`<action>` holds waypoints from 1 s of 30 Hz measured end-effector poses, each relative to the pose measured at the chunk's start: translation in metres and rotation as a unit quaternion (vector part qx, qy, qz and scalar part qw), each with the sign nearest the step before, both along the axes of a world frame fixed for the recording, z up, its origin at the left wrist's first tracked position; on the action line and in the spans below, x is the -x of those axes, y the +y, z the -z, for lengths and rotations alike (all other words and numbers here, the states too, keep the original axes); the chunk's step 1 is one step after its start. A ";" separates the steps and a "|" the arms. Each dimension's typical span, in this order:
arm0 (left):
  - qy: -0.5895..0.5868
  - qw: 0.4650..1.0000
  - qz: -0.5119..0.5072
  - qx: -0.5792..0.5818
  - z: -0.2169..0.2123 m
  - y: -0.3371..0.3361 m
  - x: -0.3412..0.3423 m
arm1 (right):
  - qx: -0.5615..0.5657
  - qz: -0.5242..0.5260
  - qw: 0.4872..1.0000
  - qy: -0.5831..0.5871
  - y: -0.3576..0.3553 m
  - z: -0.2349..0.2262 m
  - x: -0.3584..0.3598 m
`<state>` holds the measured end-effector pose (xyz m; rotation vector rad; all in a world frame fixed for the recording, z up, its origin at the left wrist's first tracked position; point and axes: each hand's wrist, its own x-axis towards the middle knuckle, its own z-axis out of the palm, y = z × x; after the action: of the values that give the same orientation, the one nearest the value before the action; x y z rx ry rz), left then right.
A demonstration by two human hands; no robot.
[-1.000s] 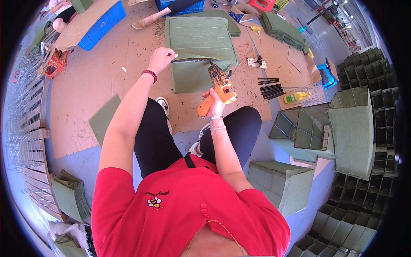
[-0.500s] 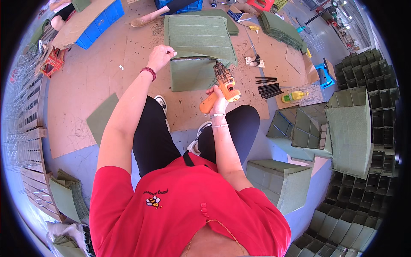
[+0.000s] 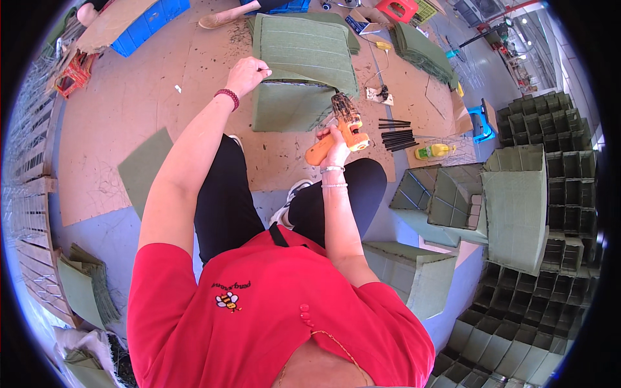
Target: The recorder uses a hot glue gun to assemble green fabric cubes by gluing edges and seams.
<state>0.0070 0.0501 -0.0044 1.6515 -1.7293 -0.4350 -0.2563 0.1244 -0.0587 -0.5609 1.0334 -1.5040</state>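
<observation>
Brown cardboard floor sheet [image 3: 149,116] underlies the boxy green fabric piece [image 3: 304,48], ahead of the person, top panel facing up. Orange plastic glue gun [image 3: 354,137], front end dark-stained — nozzle at the piece's near edge, toward its R end. R hand [image 3: 335,147] has fingers curled round the gun's grip; L hand [image 3: 246,76] is bunched at the piece's L edge — can't tell if it's gripping fabric. Slim black sticks [image 3: 398,139] lie R of the gun.

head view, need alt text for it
The right hand holds an orange glue gun pointed at the near edge of a green box; the left hand is by its near left corner. Black sticks lie to the right.
</observation>
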 end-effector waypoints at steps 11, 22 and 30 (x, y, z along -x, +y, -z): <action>-0.207 0.959 0.125 0.148 -0.005 0.006 0.025 | -0.021 -0.002 0.999 0.027 -0.003 -0.007 0.002; -0.071 0.986 0.043 0.147 0.009 -0.016 0.055 | -0.005 0.013 1.000 -0.018 -0.009 0.001 0.014; -0.029 0.995 -0.010 0.092 0.000 -0.016 0.058 | -0.015 0.017 1.000 -0.006 -0.012 -0.002 0.019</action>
<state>-0.0514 0.0337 -0.0048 1.5609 -1.7367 -0.2128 -0.2748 0.1127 -0.0566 -0.5150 1.0579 -1.5179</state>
